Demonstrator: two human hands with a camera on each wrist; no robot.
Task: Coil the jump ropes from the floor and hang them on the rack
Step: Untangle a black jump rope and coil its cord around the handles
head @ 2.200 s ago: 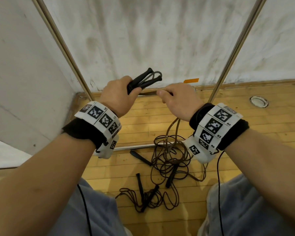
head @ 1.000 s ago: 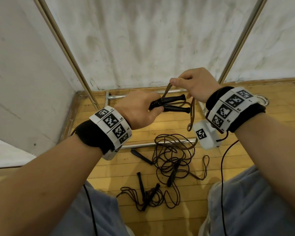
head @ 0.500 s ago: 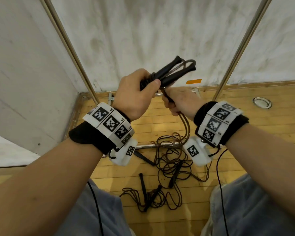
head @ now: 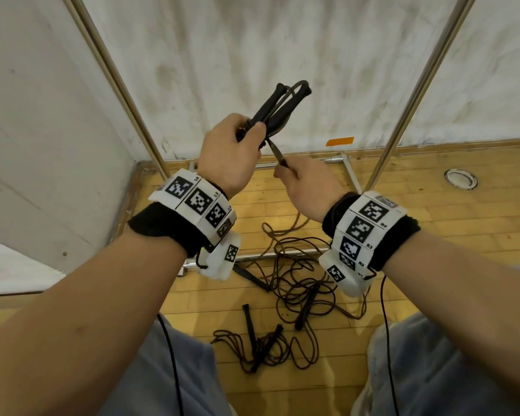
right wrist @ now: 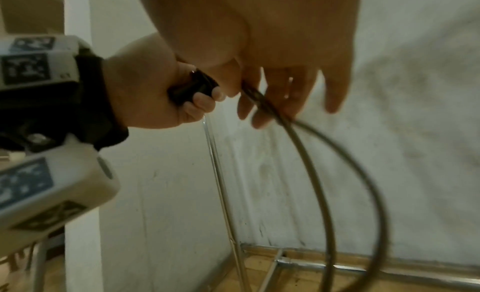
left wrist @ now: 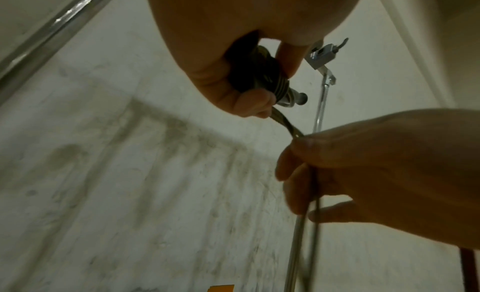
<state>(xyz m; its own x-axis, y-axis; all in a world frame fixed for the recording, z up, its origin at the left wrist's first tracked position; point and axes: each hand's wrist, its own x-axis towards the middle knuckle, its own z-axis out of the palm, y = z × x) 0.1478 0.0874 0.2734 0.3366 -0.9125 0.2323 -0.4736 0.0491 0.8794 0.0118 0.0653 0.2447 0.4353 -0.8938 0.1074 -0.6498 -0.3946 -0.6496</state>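
The lower ends of the black handles (head: 275, 108) were buried inside the left hand (head: 228, 157), so how many turns of rope lay under the fingers could not be counted. The cord (head: 278, 154) vanished into the right hand (head: 308, 187). In the right wrist view the rope loop (right wrist: 337, 173) was smeared and ran off the bottom edge. The rack poles (head: 418, 94) were cut off at the top. The ropes on the floor (head: 300, 283) were partly covered by both wrists.
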